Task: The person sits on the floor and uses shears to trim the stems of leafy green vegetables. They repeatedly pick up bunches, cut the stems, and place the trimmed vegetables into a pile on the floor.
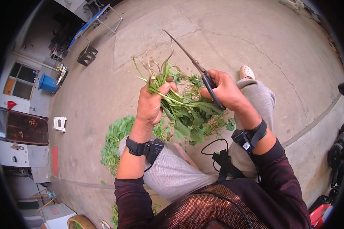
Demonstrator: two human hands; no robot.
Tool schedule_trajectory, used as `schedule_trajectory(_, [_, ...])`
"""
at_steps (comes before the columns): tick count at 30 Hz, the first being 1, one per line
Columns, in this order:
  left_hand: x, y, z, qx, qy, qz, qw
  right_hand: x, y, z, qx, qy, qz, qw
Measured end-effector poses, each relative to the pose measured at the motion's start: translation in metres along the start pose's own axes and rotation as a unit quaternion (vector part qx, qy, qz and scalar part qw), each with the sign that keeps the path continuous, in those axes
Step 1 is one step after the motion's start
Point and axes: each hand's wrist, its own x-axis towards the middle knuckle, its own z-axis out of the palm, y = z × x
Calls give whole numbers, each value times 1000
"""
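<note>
My left hand [153, 104] grips a bunch of leafy greens [186, 114] by the stems. Thin pale roots [152, 64] stick up past the fist, while the broad leaves droop to the right. In my right hand [225, 90] is a pair of scissors [199, 67] with black handles. The long, dark blades look closed and point up and to the left, with their tip beyond the roots. Below the hands, cut roots and leafy scraps [215, 124] lie on the concrete floor, partly hidden by the bunch. A larger heap of greens [117, 137] rests beside my left knee.
A white plastic stool [60, 124], a black crate [87, 55] and a blue bucket [48, 83] stand off to the left. At the bottom left is a woven basket [84, 222]. A black cable [215, 147] loops between my legs. A concrete ledge [312, 140] runs along the right.
</note>
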Motion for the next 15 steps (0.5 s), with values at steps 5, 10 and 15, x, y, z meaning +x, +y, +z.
schedule_trajectory(5, [2,5,-10,-86,-41,25,995,-3,0,-11,-43,-67,13,997])
schedule_trajectory(10, [4,17,-23,-158,-45,82,983,-1,6,-11,-145,-5,-52,988])
schedule_trajectory(15, [3,21,-30,-100,0,84,991,0,11,-12,-124,-5,-16,992])
